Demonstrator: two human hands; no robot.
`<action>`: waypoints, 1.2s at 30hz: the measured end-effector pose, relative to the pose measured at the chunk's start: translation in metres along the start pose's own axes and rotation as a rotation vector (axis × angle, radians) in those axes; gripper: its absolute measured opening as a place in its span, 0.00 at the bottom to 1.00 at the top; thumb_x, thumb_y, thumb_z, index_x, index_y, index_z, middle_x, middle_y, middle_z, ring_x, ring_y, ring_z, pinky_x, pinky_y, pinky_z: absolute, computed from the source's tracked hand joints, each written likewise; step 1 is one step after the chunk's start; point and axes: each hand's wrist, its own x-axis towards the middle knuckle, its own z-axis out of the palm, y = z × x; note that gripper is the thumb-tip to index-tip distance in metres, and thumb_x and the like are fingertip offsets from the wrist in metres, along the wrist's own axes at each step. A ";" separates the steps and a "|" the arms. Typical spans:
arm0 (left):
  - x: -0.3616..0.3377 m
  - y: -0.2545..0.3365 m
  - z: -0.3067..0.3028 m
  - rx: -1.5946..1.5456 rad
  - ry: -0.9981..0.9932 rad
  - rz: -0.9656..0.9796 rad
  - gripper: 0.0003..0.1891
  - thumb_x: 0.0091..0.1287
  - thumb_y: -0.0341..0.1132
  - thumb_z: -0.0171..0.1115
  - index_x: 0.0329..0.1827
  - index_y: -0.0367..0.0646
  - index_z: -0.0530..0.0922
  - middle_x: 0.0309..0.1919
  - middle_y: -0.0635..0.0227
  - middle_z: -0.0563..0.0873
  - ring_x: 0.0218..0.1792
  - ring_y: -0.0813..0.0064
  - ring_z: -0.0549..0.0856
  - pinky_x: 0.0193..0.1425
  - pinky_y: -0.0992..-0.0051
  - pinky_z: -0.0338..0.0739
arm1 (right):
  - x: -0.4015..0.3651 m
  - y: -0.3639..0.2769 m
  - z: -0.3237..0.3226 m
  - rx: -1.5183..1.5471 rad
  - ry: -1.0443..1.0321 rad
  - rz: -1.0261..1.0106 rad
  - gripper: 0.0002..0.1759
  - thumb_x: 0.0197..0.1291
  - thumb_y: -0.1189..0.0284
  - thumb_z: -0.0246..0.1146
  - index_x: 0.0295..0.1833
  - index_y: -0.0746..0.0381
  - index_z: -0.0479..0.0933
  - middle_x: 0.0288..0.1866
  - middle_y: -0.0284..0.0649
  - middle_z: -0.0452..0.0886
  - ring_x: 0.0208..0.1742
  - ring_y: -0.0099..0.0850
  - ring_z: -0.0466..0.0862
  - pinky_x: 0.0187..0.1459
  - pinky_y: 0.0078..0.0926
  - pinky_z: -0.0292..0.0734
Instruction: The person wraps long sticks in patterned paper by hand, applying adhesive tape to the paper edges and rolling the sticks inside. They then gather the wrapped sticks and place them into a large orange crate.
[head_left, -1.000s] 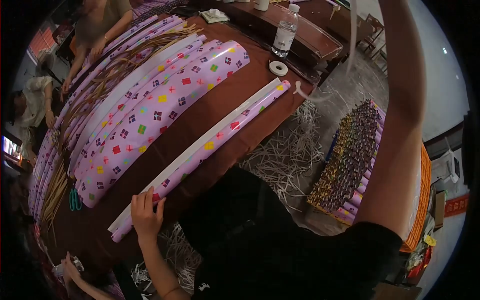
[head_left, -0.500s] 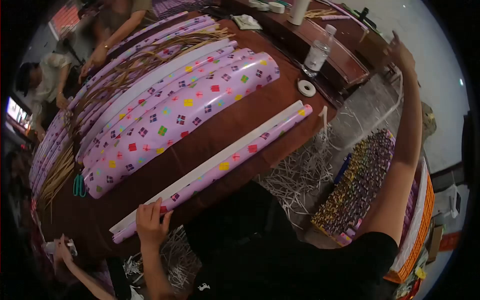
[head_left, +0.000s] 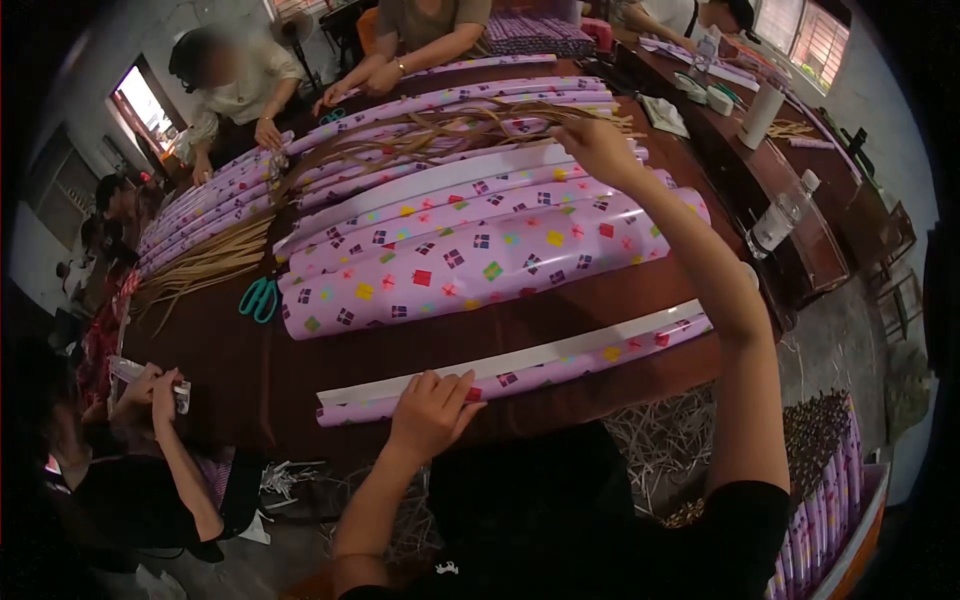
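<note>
Left grip (head_left: 432, 415), patterned roll (head_left: 560, 370) touching underneath

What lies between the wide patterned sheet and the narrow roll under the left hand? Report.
In the head view, only bare brown cloth lies between the wide patterned sheet and the narrow roll, where the right arm leaves it visible.

Since 0.5 s ago the right hand (head_left: 600, 150) has swung from 2 o'clock to 1 o'clock, over the stacked wrapping paper (head_left: 480, 260). Its arm (head_left: 742, 380) now hides the tube (head_left: 545, 372)'s 3 o'clock end. The view has turned left, bringing a white-shirted co-worker (head_left: 672, 15) into sight at 1 o'clock.
</note>
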 end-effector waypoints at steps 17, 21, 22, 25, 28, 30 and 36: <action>0.000 0.001 0.002 -0.037 -0.014 -0.016 0.24 0.58 0.42 0.73 0.54 0.38 0.81 0.35 0.66 0.81 0.35 0.65 0.77 0.43 0.68 0.77 | 0.123 -0.040 0.164 -0.197 0.014 -0.087 0.15 0.62 0.62 0.61 0.50 0.58 0.79 0.44 0.43 0.84 0.53 0.45 0.81 0.59 0.55 0.64; -0.001 0.002 0.005 -0.032 -0.019 -0.012 0.24 0.59 0.42 0.72 0.55 0.38 0.81 0.35 0.66 0.81 0.35 0.65 0.77 0.43 0.68 0.77 | 0.116 -0.035 0.155 -0.067 -0.049 -0.034 0.15 0.62 0.61 0.60 0.46 0.61 0.79 0.41 0.51 0.86 0.52 0.48 0.83 0.59 0.60 0.63; -0.001 0.001 0.006 -0.026 -0.015 -0.012 0.24 0.59 0.42 0.72 0.55 0.38 0.81 0.35 0.66 0.81 0.35 0.65 0.77 0.43 0.68 0.77 | 0.113 -0.033 0.155 -0.069 -0.045 -0.031 0.15 0.62 0.61 0.60 0.46 0.61 0.79 0.41 0.51 0.86 0.52 0.48 0.83 0.59 0.60 0.63; -0.002 0.001 0.005 -0.023 -0.019 -0.012 0.24 0.60 0.42 0.72 0.55 0.38 0.81 0.35 0.66 0.81 0.35 0.65 0.77 0.43 0.68 0.77 | 0.114 -0.033 0.154 -0.202 -0.137 -0.075 0.17 0.62 0.55 0.62 0.48 0.54 0.83 0.39 0.41 0.87 0.51 0.44 0.82 0.61 0.56 0.61; -0.001 0.001 0.003 -0.033 -0.017 -0.019 0.23 0.60 0.42 0.71 0.55 0.38 0.81 0.35 0.66 0.82 0.35 0.65 0.77 0.43 0.68 0.77 | 0.117 -0.037 0.156 -0.239 -0.313 -0.005 0.16 0.62 0.53 0.63 0.45 0.51 0.86 0.45 0.40 0.86 0.53 0.42 0.82 0.62 0.55 0.60; -0.001 0.003 0.004 -0.034 -0.010 -0.015 0.23 0.60 0.42 0.71 0.55 0.38 0.80 0.36 0.65 0.82 0.35 0.65 0.77 0.43 0.68 0.77 | 0.115 -0.037 0.163 -0.214 -0.225 -0.041 0.15 0.62 0.54 0.63 0.43 0.52 0.87 0.46 0.42 0.85 0.55 0.43 0.80 0.64 0.57 0.60; -0.002 0.001 0.004 -0.002 -0.010 -0.010 0.23 0.59 0.42 0.70 0.54 0.40 0.81 0.36 0.68 0.81 0.36 0.67 0.78 0.43 0.70 0.76 | 0.116 -0.053 0.155 -0.252 -0.171 -0.068 0.16 0.62 0.57 0.61 0.43 0.56 0.86 0.42 0.45 0.86 0.52 0.43 0.82 0.60 0.49 0.71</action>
